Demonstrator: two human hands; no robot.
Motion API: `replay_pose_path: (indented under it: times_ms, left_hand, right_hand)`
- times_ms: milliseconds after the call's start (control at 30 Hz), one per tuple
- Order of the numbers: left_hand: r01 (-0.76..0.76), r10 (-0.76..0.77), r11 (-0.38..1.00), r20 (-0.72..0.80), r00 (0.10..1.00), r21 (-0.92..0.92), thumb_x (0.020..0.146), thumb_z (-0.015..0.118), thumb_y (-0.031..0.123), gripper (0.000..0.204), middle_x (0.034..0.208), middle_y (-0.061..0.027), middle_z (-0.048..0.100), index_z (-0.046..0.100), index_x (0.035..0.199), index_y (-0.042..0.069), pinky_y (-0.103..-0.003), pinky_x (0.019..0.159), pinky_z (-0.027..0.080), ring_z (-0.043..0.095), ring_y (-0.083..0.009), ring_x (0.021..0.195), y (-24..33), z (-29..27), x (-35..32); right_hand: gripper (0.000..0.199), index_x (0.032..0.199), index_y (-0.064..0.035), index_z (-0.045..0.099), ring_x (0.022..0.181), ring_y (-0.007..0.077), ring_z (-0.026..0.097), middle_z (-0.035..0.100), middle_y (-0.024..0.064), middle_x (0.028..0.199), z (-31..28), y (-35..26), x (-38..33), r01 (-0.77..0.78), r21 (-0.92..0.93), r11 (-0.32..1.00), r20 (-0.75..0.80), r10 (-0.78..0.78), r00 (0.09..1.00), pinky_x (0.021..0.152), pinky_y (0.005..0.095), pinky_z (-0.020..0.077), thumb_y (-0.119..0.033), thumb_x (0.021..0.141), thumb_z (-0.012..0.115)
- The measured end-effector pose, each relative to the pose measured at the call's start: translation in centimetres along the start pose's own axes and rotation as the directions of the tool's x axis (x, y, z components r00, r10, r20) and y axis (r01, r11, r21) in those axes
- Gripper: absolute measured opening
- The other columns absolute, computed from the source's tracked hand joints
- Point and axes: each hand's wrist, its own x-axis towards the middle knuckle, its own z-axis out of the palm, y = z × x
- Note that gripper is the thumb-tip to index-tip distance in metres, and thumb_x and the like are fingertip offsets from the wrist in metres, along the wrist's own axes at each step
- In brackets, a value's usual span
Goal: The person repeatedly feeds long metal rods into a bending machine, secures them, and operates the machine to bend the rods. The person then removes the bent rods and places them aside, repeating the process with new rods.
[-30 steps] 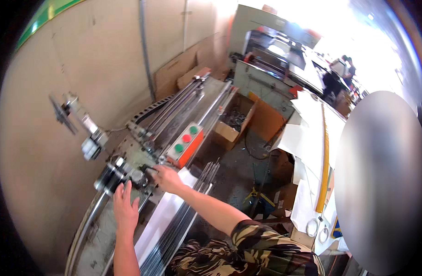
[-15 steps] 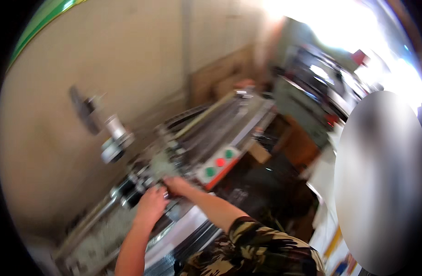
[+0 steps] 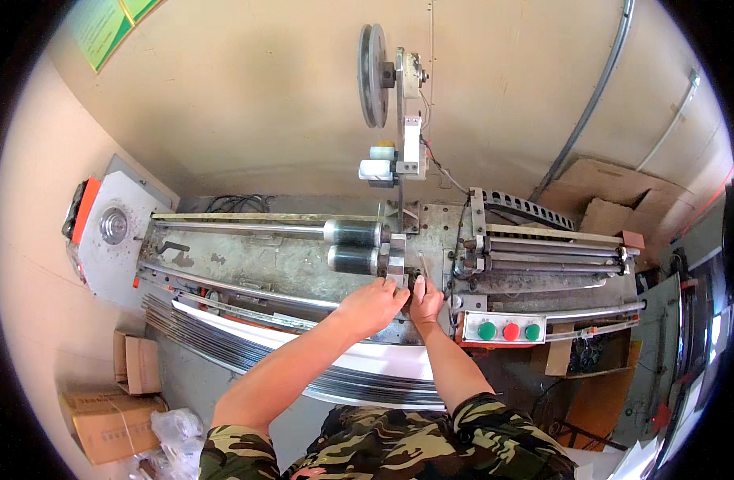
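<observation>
Head view looks straight down on a long grey metal machine bed (image 3: 247,260) that spans the picture from nine to three o'clock against a beige wall. Both bare hands meet at the centre of the bed. Left hand (image 3: 372,306) lies palm down, fingers curled over the small metal clamp block (image 3: 396,268) just at its twelve o'clock, touching it. Right hand (image 3: 425,298) sits just beside the left, at its three o'clock, fingers pinched on a thin metal rod (image 3: 424,264) that rises slantwise from the fingertips toward eleven o'clock; the rod's lower end is hidden in the grip. Two dark cylindrical rollers (image 3: 353,246) lie at ten o'clock of the left hand, just beside the block. A white control panel with green, red and green round buttons (image 3: 508,329) sits at four o'clock of the right hand, near it. A grey pulley wheel on an upright bracket (image 3: 374,76) stands at twelve o'clock, well apart. Brown cardboard boxes (image 3: 111,416) rest on the floor at seven o'clock.
</observation>
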Motion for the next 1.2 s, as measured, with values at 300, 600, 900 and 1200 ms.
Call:
replay_pose_path:
  times_ms: [300,600,900,1200]
  left_hand:
    - [0.057,-0.060,0.997,0.079,0.995,0.044,0.089,0.065,0.015,0.038,0.109,-0.0168,0.061,0.055,0.124,0.007,-0.045,0.090,0.054,0.061,-0.0362,0.106,-0.2,-0.1,0.7]
    - [0.039,-0.045,0.997,0.085,0.995,0.072,0.090,0.066,0.019,0.040,0.111,-0.0179,0.062,0.054,0.126,0.007,-0.045,0.090,0.054,0.062,-0.0356,0.106,-0.6,-0.2,0.8]
    - [0.102,-0.112,0.991,0.123,0.986,0.089,0.092,0.064,0.023,0.037,0.109,-0.0200,0.063,0.054,0.123,0.004,-0.045,0.088,0.055,0.064,-0.0372,0.105,0.0,-1.1,0.8]
    - [0.126,-0.129,0.987,0.023,0.991,0.099,0.091,0.068,0.030,0.041,0.091,-0.0224,0.066,0.056,0.111,-0.004,-0.046,0.076,0.058,0.070,-0.0396,0.086,0.8,-0.8,0.9]
  right_hand:
    - [0.036,0.118,-0.0027,0.060,0.099,0.0467,0.064,0.067,0.0295,0.104,-4.9,-0.1,1.2,0.268,0.121,0.956,0.291,-0.292,0.911,0.088,0.0503,0.0509,-0.029,0.094,0.064]
    - [0.029,0.111,-0.0057,0.058,0.087,0.0441,0.068,0.069,0.0252,0.088,-5.8,-1.7,3.5,0.439,-0.314,0.842,0.551,-0.215,0.806,0.077,0.0527,0.0543,-0.006,0.083,0.066]
    - [0.032,0.110,-0.0086,0.060,0.082,0.0454,0.067,0.068,0.0250,0.084,-5.5,-1.0,2.4,0.421,-0.177,0.890,0.431,-0.315,0.846,0.073,0.0528,0.0539,-0.007,0.081,0.072]
    - [0.033,0.113,-0.0085,0.061,0.083,0.0463,0.067,0.068,0.0266,0.084,-5.8,-1.6,2.1,0.392,-0.184,0.901,0.436,-0.283,0.854,0.074,0.0531,0.0541,-0.008,0.082,0.072]
